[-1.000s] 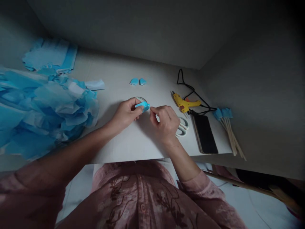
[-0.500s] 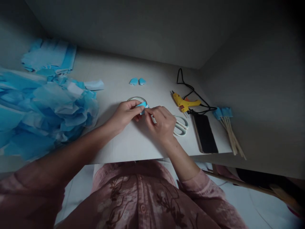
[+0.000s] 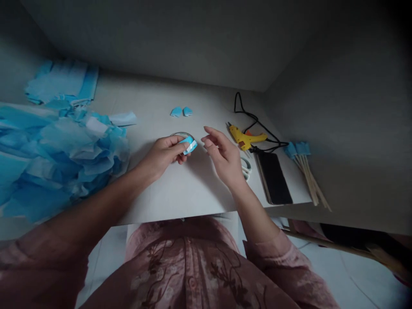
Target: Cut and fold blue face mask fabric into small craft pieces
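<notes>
A small folded blue piece (image 3: pixel 189 146) with a white strip across it, paper or thin fabric, is pinched between the thumb and fingers of my left hand (image 3: pixel 167 152). My right hand (image 3: pixel 225 156) is a short way to its right, empty, with the fingers apart. Partly hidden behind my left hand lies a roll of tape (image 3: pixel 182 134). Scissors (image 3: pixel 246 166) with pale handles lie beside my right hand, which covers part of them. Two small folded blue pieces (image 3: pixel 176 112) rest side by side farther back on the table.
A large heap of blue and white sheets (image 3: pixel 71 146) covers the left, with a flatter stack (image 3: pixel 61 81) behind. On the right are a yellow glue gun (image 3: pixel 246 137) with a black cord, a phone (image 3: pixel 274 178), and several sticks with blue tops (image 3: pixel 309 176) near the wall.
My right hand has let go of the small blue piece, moved right and opened its fingers. The left hand still holds the piece, now showing its white strip.
</notes>
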`<action>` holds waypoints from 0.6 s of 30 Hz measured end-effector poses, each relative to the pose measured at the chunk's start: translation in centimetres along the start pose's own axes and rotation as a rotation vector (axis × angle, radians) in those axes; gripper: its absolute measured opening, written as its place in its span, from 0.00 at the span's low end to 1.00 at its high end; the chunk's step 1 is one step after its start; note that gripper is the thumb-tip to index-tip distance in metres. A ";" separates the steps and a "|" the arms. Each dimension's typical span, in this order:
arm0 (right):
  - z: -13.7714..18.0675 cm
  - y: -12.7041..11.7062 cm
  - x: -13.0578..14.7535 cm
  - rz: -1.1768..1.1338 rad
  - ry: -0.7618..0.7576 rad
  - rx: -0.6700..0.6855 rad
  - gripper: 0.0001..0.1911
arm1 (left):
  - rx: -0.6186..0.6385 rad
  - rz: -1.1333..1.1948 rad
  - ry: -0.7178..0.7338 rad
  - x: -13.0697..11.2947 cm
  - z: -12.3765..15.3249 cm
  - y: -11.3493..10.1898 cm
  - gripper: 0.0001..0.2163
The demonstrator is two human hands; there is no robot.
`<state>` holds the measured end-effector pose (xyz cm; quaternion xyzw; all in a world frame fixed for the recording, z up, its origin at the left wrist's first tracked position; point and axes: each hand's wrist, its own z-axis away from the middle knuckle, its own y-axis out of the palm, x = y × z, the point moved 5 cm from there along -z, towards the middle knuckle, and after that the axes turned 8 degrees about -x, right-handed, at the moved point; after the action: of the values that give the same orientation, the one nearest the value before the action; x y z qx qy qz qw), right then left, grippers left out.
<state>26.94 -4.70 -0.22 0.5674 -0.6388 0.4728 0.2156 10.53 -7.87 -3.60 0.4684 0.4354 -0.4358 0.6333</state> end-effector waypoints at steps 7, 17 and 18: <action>0.1 2.3 -2.3 -0.377 0.274 0.167 0.26 | 0.018 -0.110 0.057 -0.4 0.3 0.3 0.09; -0.1 2.4 -2.4 -0.347 0.161 0.192 0.27 | 0.097 -0.039 0.027 0.3 -0.1 0.0 0.11; -0.1 2.4 -2.5 -0.351 0.162 0.185 0.28 | 0.097 -0.040 0.024 0.3 -0.1 0.0 0.11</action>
<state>25.35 -3.55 -3.10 0.6475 -0.4645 0.5287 0.2921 10.54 -7.78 -3.90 0.4950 0.4308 -0.4632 0.5957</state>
